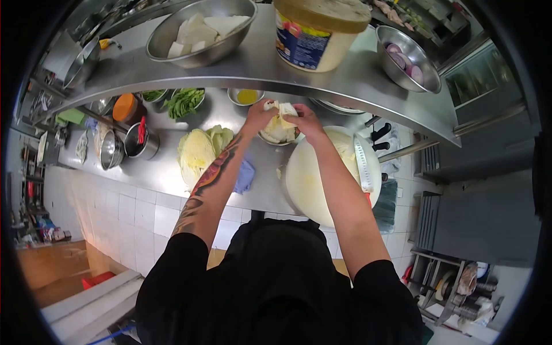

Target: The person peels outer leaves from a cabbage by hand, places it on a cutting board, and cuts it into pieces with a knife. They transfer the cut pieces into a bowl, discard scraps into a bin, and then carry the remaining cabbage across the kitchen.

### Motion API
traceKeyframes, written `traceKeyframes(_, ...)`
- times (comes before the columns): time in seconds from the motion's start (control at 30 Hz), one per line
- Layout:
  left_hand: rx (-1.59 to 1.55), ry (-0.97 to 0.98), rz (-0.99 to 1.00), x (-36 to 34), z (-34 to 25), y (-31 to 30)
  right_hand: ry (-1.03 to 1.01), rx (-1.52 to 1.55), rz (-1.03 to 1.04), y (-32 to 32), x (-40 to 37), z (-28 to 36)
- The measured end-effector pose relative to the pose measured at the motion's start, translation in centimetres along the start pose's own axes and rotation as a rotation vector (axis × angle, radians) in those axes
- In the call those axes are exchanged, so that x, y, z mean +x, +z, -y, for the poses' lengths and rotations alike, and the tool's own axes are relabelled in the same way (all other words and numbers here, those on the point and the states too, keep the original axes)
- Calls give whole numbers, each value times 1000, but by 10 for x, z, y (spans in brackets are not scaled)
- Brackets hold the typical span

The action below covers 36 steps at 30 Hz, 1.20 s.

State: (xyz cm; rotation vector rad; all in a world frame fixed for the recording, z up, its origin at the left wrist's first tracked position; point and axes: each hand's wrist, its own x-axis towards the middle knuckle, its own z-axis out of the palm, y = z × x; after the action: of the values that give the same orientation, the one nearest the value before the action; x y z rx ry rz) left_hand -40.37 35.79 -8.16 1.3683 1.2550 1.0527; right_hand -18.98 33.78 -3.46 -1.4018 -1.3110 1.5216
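Steel counter (167, 167): arms outstretched, left hand (258, 117) and right hand (306, 119) both clutching cabbage pieces (285, 108).

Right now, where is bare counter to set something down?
Bare steel lies between the cut cabbage and the pots, and at the front edge between the blue cloth and cutting board. The back row of bowls is crowded.

On the counter (167, 172) a bowl (265, 140) sits behind the cutting board (313, 184), with a knife (362, 167) on the board's right side. The left hand (257, 115) and right hand (305, 119) grip leaves (283, 109) above the bowl. A cabbage (196, 152) lies to its left, a cloth (244, 175) just beside it; a tub (319, 34) stands on the shelf (259, 72) above.
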Motion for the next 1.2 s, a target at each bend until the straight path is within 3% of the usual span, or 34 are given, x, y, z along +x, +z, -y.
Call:
traceKeyframes(0.07,46,89,-82,4,16,9,47,-22,-70,1,8,-3)
traceKeyframes(0.13,454,374,-198,7,28,17,-35,-192,-186,4,18,-22)
traceKeyframes(0.17,638,268,-40,3,26,16,-30,-189,-197,5,21,-32)
traceKeyframes(0.23,739,241,-62,-26,9,29,-89,-253,-357,4,23,-47)
traceKeyframes(0.3,835,211,-95,-35,5,35,-6,-254,-378,0,16,-42)
traceKeyframes(0.4,1012,94,6,-33,10,24,88,-182,-382,-1,1,-30)
traceKeyframes(0.47,572,-30,95,-21,17,16,101,-114,-377,-1,-4,-23)
traceKeyframes(0.5,571,-29,96,-11,30,13,77,-120,-374,-3,-4,-23)
traceKeyframes(0.57,78,-73,57,1,62,11,61,-127,-371,-5,-7,-25)
traceKeyframes(0.7,317,-58,-1,-20,38,36,47,-148,-406,-11,-7,-20)
traceKeyframes(0.77,465,-50,-192,-28,30,47,61,-130,-391,-15,-10,-19)
traceKeyframes(0.8,462,-51,-191,-30,25,49,35,-124,-383,-14,-13,-17)
traceKeyframes(0.87,397,320,-492,-31,14,51,8,-119,-377,-18,-18,-13)
traceKeyframes(0.9,396,320,-492,-31,4,51,-4,-101,-353,-19,-19,-12)
traceKeyframes(0.97,137,356,-140,-30,-17,50,-14,-81,-325,-20,-21,-13)
traceKeyframes(1.0,138,353,-141,-29,-23,55,-56,6,-284,-21,-24,-14)
traceKeyframes(1.07,-22,245,69,-22,-37,67,-104,88,-240,-23,-28,-9)
traceKeyframes(1.13,18,208,85,-19,-46,61,16,213,-261,-26,-36,3)
traceKeyframes(1.2,-251,198,232,-11,-34,58,-6,250,-237,-29,-44,10)
